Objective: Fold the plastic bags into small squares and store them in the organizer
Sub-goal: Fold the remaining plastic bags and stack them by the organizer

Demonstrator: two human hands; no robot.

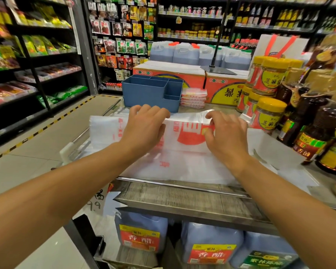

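Shop counter (182,199): jugs (142,232) labelled 香醋; both hands pinch red-printed bag (184,152).

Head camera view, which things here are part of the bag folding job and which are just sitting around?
Job: plastic bag under left hand and right hand; blue organizer; folded bag stack.
Lying about: sesame paste jars, oil bottles, vinegar jugs.

Grocery shop, prob. — stocked shelves (47,47), sauce jars (268,78).
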